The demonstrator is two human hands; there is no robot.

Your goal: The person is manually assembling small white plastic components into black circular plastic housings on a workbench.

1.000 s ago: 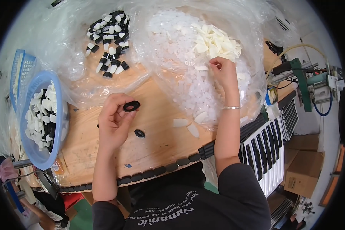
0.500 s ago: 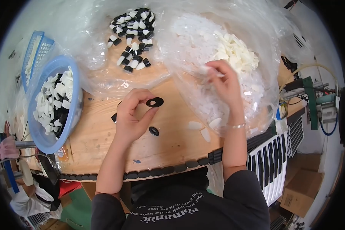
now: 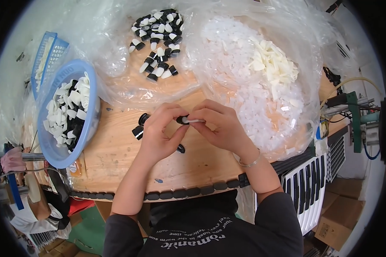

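Over the middle of the wooden table my two hands meet. My left hand (image 3: 161,130) pinches a small black ring-shaped cap (image 3: 182,120) between thumb and fingers. Against it, my right hand (image 3: 214,126) holds a thin white plastic piece (image 3: 195,121); its tip touches the cap's opening, and how far it goes in I cannot tell. Another black ring (image 3: 181,148) lies below my left hand, partly covered. Black caps (image 3: 138,132) rest on the wood just left of that hand.
A blue basin (image 3: 94,85) of white and black parts stands left, a blue basket (image 3: 58,47) behind it. Finished-looking black-and-white pieces (image 3: 158,30) are heaped far centre. White pieces (image 3: 240,47) and cream pieces (image 3: 272,62) lie on plastic sheeting at right. Black pads (image 3: 193,191) line the front edge.
My right hand has come left and nearer from the pile with a white piece, bringing it to the black cap in my left hand. The view has shifted slightly.
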